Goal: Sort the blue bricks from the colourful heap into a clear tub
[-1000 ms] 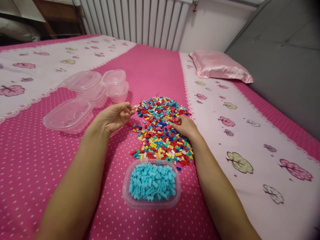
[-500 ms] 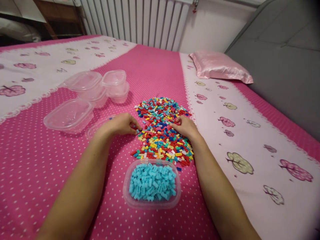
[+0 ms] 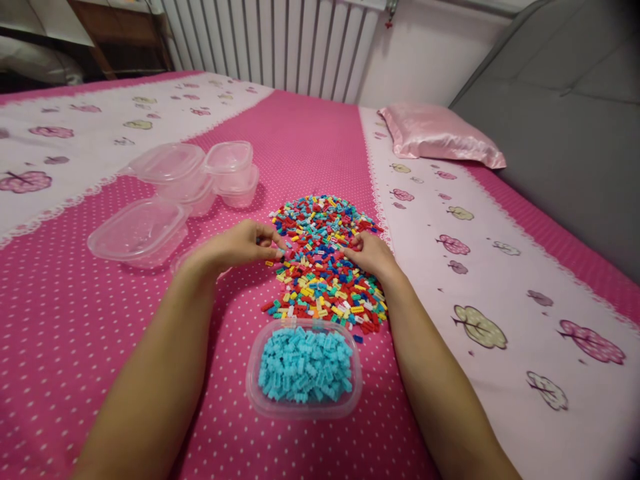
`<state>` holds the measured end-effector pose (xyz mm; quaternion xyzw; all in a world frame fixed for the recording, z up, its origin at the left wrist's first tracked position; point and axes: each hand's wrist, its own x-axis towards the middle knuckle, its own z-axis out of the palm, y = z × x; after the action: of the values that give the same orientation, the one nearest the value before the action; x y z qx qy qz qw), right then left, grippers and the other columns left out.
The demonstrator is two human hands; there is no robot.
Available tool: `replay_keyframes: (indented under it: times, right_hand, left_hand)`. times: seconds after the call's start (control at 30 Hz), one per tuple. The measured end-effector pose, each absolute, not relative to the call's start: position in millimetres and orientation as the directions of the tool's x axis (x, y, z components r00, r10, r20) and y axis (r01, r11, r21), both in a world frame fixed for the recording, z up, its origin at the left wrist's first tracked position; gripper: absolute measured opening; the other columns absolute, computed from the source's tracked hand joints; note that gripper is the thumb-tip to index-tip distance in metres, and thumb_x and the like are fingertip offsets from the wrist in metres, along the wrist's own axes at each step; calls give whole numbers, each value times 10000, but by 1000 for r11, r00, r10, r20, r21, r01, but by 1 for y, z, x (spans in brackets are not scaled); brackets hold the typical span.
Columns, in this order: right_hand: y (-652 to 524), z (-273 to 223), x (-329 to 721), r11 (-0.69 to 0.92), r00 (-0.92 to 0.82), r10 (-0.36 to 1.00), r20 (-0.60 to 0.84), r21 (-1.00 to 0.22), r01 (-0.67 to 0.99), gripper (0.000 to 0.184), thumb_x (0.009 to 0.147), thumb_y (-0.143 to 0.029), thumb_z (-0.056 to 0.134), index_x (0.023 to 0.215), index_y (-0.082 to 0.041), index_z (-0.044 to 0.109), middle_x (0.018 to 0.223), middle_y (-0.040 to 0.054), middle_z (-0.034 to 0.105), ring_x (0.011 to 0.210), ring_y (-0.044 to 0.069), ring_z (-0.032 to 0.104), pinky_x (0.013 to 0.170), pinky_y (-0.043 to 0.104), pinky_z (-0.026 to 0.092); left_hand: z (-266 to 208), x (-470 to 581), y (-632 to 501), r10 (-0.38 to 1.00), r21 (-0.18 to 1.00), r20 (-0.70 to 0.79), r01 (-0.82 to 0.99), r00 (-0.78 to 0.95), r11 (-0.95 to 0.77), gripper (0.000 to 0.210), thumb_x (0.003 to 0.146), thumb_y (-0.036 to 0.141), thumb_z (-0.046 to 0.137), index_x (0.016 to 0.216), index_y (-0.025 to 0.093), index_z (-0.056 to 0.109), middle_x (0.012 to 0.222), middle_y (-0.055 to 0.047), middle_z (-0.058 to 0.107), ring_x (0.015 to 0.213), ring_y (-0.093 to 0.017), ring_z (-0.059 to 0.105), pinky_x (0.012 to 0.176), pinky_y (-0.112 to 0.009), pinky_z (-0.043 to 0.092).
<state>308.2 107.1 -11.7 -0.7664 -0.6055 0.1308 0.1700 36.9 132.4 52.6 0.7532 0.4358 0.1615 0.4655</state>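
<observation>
In the middle of the bed lies a spread pile of small toy bricks (image 3: 320, 267) in red, yellow, blue, green, white and turquoise. At the pile's left edge is my left hand (image 3: 247, 243), thumb and forefinger bent close together over the bricks; what they hold is too small to name. My right hand (image 3: 370, 253) rests on the pile's right side with curled fingers and the thumb stretched toward the bricks. Anything in its grasp is hidden. Nearer me, between my forearms, stands a clear plastic tub (image 3: 253, 390) heaped with light-blue bricks (image 3: 305, 363).
Several clear lidded tubs (image 3: 137, 230) stand to the left, some stacked. A clear lid (image 3: 183, 257) lies partly behind my left hand. The pink dotted bedspread (image 3: 310, 140) covers the bed. A pink pillow (image 3: 440, 133) lies by the grey headboard (image 3: 565, 120); a radiator (image 3: 270, 47) is behind.
My left hand has shifted slightly up and right, and its forefinger has lifted a little from the thumb. A yellow brick shows below it. My right hand has hardly moved.
</observation>
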Motion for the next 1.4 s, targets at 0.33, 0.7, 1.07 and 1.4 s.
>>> replay_keyframes:
  times: [0.33,0.7,1.07,1.4]
  right_hand:
    - [106,-10,308,-212,233,972,-1,-417,884,313,760,-467,656,878,-191,568,865,39,646,722,155,563,601,254,363]
    - [108,-13,309,-207,232,973,8,-421,883,314,754,-474,657,863,-195,563,861,37,645,714,151,559,601,251,365]
    - [107,-11,308,-217,240,971,5,-412,885,314,748,-477,657,857,-200,558,849,33,643,713,152,562,597,251,359]
    - [107,-11,308,-211,235,972,7,-417,884,308,754,-464,658,870,-195,564,871,40,654,733,158,574,610,250,371]
  left_hand:
    - [66,34,138,884,831,-356,-330,304,448,151,666,2,470,628,107,573,687,-74,624,453,-52,479,326,-103,268]
    - [46,41,138,985,878,-85,479,152,2,39,629,171,697,636,135,709,408,44,469,396,-60,342,402,-186,234]
    - [37,38,147,919,389,-195,888,341,-247,238,648,318,704,828,193,797,698,-39,747,623,-177,617,525,-233,346]
    - [39,37,143,915,722,-218,687,340,-83,61,606,229,689,593,169,682,575,-18,673,590,-169,593,552,-240,391]
